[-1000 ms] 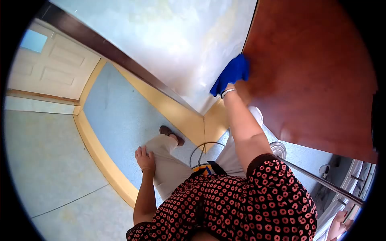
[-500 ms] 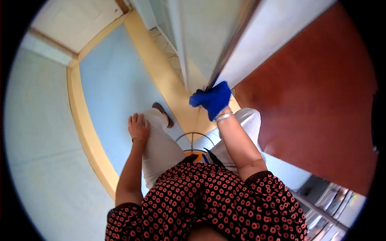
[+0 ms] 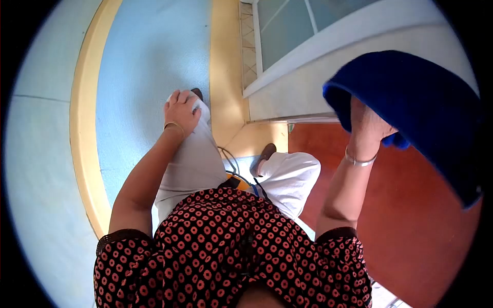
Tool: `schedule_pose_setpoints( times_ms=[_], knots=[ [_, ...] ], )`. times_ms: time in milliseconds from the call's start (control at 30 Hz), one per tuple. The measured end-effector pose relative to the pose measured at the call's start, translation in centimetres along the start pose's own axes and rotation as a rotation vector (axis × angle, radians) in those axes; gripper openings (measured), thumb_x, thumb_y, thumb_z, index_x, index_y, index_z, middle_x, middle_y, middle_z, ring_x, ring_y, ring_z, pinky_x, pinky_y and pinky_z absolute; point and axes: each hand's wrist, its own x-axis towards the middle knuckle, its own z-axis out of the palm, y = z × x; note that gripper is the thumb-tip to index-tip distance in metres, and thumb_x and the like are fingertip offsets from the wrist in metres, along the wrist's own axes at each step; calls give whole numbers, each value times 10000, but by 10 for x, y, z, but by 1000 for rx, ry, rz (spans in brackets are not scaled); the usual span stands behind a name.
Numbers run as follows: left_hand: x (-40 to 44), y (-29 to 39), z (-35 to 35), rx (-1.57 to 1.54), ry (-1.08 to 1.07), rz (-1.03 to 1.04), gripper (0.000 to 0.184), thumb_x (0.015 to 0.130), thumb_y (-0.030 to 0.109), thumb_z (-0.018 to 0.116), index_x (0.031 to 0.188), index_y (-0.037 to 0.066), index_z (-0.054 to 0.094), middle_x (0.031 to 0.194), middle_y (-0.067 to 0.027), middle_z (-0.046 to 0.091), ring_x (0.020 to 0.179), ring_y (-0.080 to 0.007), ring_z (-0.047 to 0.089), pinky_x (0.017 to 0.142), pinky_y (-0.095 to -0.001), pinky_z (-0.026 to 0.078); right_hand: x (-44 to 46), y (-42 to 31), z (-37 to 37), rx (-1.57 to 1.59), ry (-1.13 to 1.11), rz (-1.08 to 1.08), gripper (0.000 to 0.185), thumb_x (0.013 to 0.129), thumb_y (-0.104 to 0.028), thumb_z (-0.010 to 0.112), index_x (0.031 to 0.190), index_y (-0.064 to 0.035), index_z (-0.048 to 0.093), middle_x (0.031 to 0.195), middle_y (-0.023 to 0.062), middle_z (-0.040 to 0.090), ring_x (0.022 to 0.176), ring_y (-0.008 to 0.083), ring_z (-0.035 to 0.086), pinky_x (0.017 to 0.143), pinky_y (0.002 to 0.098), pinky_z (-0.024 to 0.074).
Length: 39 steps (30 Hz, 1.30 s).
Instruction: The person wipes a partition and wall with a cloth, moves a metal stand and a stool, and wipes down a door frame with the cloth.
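Note:
My left hand (image 3: 182, 114) rests on my left knee, its fingers spread over the pale trousers (image 3: 191, 159). Raised at the right, my right hand (image 3: 367, 123) holds a blue cloth (image 3: 411, 95). The cloth drapes over the fingers and hangs down to the right, hiding most of them. Behind the cloth are a white wall (image 3: 298, 100) and a reddish-brown panel (image 3: 328, 169).
Blue floor (image 3: 149, 77) with yellow borders (image 3: 226, 66) runs ahead at the left. A glazed, white-framed panel (image 3: 287, 36) stands at upper right. Between my legs is part of an orange-yellow object (image 3: 235, 182) with a dark wire loop.
My right hand has moved right and away from the wall corner, and the blue cloth now hangs spread out. The view has turned. My left hand stays on my knee.

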Motion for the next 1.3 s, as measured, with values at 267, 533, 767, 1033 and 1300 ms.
schedule_pose_setpoints(
  times_ms=[267, 533, 767, 1033, 1300],
  knots=[
    [4, 15, -16, 73, -120, 21, 378, 784, 346, 546, 1117, 168, 573, 1277, -60, 447, 1243, -322, 330, 957, -483, 323, -21, -53, -3, 1096, -425, -82, 347, 634, -21, 614, 975, -84, 630, 1009, 129, 618, 947, 316, 562, 869, 380, 424],
    [17, 28, -34, 87, -257, -78, 392, 788, 370, 536, 1077, 112, 600, 1172, -80, 539, 1161, -282, 434, 938, -450, 352, -38, -82, 15, 1457, -624, -172, 271, 681, -7, 542, 920, -68, 655, 1002, 116, 638, 942, 262, 590, 858, 335, 446],
    [15, 47, -32, 0, -201, -11, 377, 794, 378, 535, 998, 73, 617, 1069, -101, 580, 1079, -274, 481, 904, -444, 371, -65, -118, 28, 1508, -666, -73, 283, 798, -8, 421, 902, -71, 676, 1061, 103, 635, 999, 237, 587, 891, 291, 427],
    [6, 77, -37, 51, -263, 145, 289, 811, 352, 538, 928, 106, 635, 932, -66, 606, 973, -238, 522, 873, -414, 348, -94, -156, 53, 1504, -1114, 390, 250, 854, -176, 482, 959, -47, 668, 1047, 134, 635, 1025, 259, 568, 927, 330, 400],
    [17, 135, -3, -11, -740, 445, 210, 824, 200, 519, 938, 107, 669, 979, -74, 649, 922, -217, 596, 762, -365, 386, -89, -210, 59, 1359, -1729, 463, 348, 818, -353, 548, 934, -55, 687, 1006, 96, 660, 995, 214, 580, 897, 321, 402]
  ],
)
